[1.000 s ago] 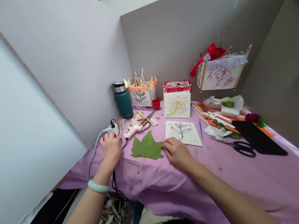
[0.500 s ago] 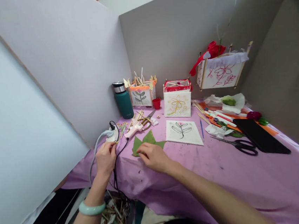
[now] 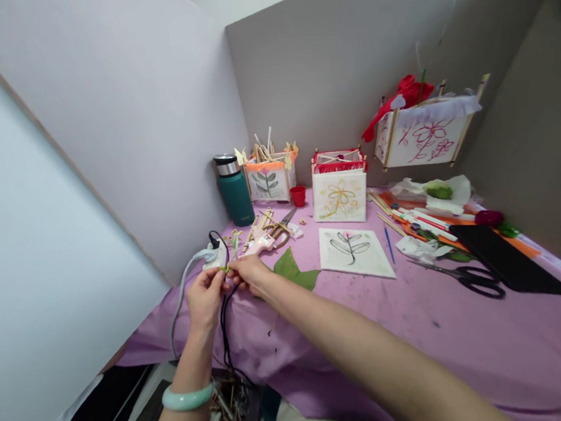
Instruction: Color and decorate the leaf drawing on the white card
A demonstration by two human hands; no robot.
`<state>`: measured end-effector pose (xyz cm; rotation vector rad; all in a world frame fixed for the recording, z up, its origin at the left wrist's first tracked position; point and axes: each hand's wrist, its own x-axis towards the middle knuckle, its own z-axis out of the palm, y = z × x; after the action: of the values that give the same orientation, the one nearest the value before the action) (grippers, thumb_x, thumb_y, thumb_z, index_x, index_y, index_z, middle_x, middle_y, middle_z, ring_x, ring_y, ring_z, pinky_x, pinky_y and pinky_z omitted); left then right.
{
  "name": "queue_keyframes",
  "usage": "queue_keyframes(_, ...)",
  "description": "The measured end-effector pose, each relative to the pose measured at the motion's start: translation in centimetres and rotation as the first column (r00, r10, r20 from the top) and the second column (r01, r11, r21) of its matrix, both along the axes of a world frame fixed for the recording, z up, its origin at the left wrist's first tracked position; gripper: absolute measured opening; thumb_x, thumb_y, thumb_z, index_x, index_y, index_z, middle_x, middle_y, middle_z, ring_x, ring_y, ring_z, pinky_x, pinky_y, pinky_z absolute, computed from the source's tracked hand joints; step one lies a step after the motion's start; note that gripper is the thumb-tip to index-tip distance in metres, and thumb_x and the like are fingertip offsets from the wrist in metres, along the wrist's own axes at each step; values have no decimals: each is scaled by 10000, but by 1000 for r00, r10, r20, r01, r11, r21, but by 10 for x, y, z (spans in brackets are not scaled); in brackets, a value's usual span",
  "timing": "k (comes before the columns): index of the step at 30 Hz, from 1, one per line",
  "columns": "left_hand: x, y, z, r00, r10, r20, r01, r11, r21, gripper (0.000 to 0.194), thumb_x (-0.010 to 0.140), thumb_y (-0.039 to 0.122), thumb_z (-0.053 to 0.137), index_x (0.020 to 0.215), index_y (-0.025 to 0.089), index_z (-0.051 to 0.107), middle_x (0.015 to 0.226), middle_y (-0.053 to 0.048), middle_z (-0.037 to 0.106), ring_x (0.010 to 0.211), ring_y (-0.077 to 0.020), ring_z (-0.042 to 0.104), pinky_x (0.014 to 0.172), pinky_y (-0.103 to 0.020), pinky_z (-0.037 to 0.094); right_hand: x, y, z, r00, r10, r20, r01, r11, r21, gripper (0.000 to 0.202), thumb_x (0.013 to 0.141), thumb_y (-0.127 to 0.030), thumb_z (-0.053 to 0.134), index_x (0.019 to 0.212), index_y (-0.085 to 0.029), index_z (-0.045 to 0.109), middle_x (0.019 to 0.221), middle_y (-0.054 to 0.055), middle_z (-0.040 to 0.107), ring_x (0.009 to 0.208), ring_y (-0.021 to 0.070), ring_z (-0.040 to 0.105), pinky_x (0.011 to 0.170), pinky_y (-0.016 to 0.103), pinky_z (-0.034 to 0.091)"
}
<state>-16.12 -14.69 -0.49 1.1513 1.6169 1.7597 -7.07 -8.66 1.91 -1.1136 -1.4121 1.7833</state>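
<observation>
My left hand (image 3: 207, 296) pinches one end of a thin yellow-green strand (image 3: 223, 269), close to a white power strip (image 3: 213, 262). The fingers of my right hand (image 3: 247, 273) are closed at the same strand, so the two hands nearly touch. Whether the strand is a stem or a cord, I cannot tell. Under and beside my right wrist lies a large green leaf (image 3: 296, 272), partly covered. Just beyond the right hand is a pale pink glue gun (image 3: 262, 241), partly hidden, its black cable (image 3: 224, 315) hanging over the table edge.
Bamboo sticks and scissors (image 3: 282, 227) lie behind the glue gun, near a green bottle (image 3: 235, 192). A leaf-painted white panel (image 3: 354, 253) lies mid-table. Black-handled scissors (image 3: 478, 281) and a black tablet-like slab (image 3: 508, 258) are at right. Below the edge stands a waste bin (image 3: 230, 407).
My right hand has left the green leaf and moved left to the strand by my left hand. More of the leaf's right side shows. The view has shifted slightly.
</observation>
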Motion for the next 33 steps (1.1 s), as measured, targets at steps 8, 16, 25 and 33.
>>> queue_keyframes(8,2,9,-4,999,37,-5,-37,999,29,304,650,363,661,845,131,631,658,8,616,511,-83,524,532,-207,428,6,9,-5,996,-92,-15,92,956,279,84,753,-133,502,687,-179,479,577,-62,518,427,54,479,426,167,364)
queue_keyframes(16,24,-20,10,825,182,-536,-144,983,111,180,759,314,576,839,177,663,782,-31,662,678,-153,605,690,-287,475,40,-24,4,974,-189,121,75,784,616,115,765,-169,528,711,-204,433,624,-35,510,566,113,504,539,219,363)
queue_keyframes(25,35,-95,45,993,45,106,-65,980,189,158,641,263,728,746,182,643,590,44,599,554,-82,523,596,-195,453,45,-101,36,989,-67,-133,125,858,499,98,737,-225,508,757,-208,414,627,-58,490,516,85,497,473,185,384)
queue_keyframes(33,41,-112,74,918,28,397,-107,978,178,169,598,240,759,662,194,609,613,57,617,518,-69,507,571,-185,487,54,-135,67,970,-79,-231,177,878,444,98,691,-199,503,740,-205,419,613,-61,492,530,79,498,473,175,384)
